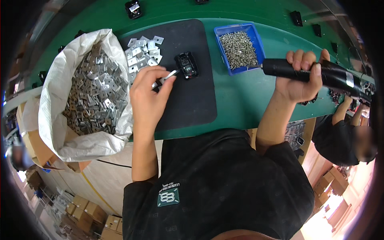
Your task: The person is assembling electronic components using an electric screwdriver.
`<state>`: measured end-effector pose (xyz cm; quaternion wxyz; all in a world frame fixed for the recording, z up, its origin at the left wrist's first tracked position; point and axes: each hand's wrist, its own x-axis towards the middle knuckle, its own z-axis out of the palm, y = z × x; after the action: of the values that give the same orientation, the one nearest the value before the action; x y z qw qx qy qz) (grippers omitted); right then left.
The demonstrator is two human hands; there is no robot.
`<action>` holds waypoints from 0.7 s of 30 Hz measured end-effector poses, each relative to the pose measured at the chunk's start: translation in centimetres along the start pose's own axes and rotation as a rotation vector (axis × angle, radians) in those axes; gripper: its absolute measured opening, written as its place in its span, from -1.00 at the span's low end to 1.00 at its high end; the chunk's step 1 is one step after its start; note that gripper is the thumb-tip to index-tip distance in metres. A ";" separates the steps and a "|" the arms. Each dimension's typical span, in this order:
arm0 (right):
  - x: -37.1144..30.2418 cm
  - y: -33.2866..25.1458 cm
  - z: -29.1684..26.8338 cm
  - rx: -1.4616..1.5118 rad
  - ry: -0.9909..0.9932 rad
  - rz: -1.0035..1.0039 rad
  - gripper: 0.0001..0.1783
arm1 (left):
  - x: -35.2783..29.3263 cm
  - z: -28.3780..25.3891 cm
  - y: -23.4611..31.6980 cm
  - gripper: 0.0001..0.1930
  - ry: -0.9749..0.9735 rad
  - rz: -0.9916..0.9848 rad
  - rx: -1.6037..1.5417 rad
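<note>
Between the thumb and fingers of my left hand [150, 90] is a small metal plate [173, 74], held just left of a black plastic housing [187, 65]. The housing lies on a dark grey mat [190, 104]. My right hand [302, 74] is wrapped round a black electric screwdriver [280, 68], held level with its bit pointing left. That bit reaches over the near right corner of a blue tray [259, 38] full of small screws [239, 50]. Loose square metal plates [142, 52] with holes lie on the mat beyond my left hand.
At the left stands a white woven sack [50, 100] heaped with metal plates [96, 92]. More black housings [134, 9] sit along the green surface at the far side. Another person [340, 132] works at the right. Cardboard boxes [88, 210] stand on the floor at lower left.
</note>
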<state>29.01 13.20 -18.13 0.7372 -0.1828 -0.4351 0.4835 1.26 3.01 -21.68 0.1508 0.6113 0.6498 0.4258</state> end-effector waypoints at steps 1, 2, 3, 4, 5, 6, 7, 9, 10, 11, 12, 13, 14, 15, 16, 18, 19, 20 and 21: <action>-0.5 0.0 -0.1 0.014 -0.022 0.008 -0.47 | 0.2 0.3 0.0 -0.86 -0.040 -0.044 0.027; -1.0 0.1 -0.1 0.028 -0.044 0.015 -0.45 | 0.5 0.7 -0.3 -0.86 -0.048 -0.045 0.037; -1.5 0.2 -0.2 0.035 -0.034 0.019 -0.45 | 0.7 1.1 -0.6 -0.85 -0.071 -0.034 0.075; -1.9 0.0 -0.3 0.045 -0.049 0.016 -0.44 | 1.0 1.7 -0.9 -0.85 -0.094 -0.021 0.101; -2.1 -0.1 -0.5 0.058 -0.065 0.012 -0.43 | 1.1 2.3 -1.2 -0.84 -0.122 -0.053 0.099; -2.4 -0.2 -0.6 0.056 -0.060 0.014 -0.43 | 1.1 2.7 -1.5 -0.84 -0.128 -0.054 0.100; -2.7 -0.2 -0.8 0.097 -0.084 0.019 -0.42 | 1.1 3.1 -1.8 -0.84 -0.140 -0.063 0.100; -3.0 0.0 -0.6 0.156 -0.115 0.029 -0.41 | 1.2 3.7 -2.1 -0.85 -0.149 -0.077 0.116; -3.0 0.3 -0.4 0.155 -0.108 0.031 -0.41 | 1.2 3.8 -2.3 -0.85 -0.156 -0.078 0.118; -3.0 0.5 -0.1 0.148 -0.116 0.048 -0.41 | 1.0 3.9 -2.5 -0.85 -0.147 -0.084 0.123; -3.1 0.7 0.1 0.141 -0.125 0.066 -0.40 | 1.0 4.0 -2.7 -0.86 -0.136 -0.090 0.127; -3.0 0.8 0.2 0.138 -0.126 0.065 -0.40 | 1.2 4.1 -2.6 -0.86 -0.136 -0.089 0.125; -3.0 0.9 0.2 0.135 -0.148 0.083 -0.39 | 1.3 4.1 -2.4 -0.83 -0.124 -0.054 0.156; -2.9 1.0 0.3 0.132 -0.171 0.102 -0.38 | 1.5 4.2 -2.2 -0.79 -0.113 -0.020 0.187; -2.9 1.0 0.4 0.129 -0.169 0.102 -0.38 | 1.6 4.2 -1.9 -0.79 -0.115 -0.020 0.185; -3.1 1.1 0.7 0.141 -0.192 0.135 -0.36 | 2.0 4.3 -1.5 -0.76 -0.158 -0.148 0.104; -3.2 1.1 0.8 0.141 -0.190 0.145 -0.33 | 2.0 4.4 -1.6 -0.75 -0.121 -0.125 0.019; -3.3 1.1 0.9 0.138 -0.184 0.149 -0.33 | 1.9 4.1 -1.5 -0.75 -0.127 -0.128 0.019; -3.4 1.2 1.0 0.158 -0.198 0.158 -0.33 | 1.8 3.6 -1.3 -0.75 -0.237 -0.130 0.024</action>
<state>27.05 10.59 -19.99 0.6626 -0.1095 -0.4506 0.5882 2.60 6.17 -24.23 0.2466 0.6155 0.6708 0.3323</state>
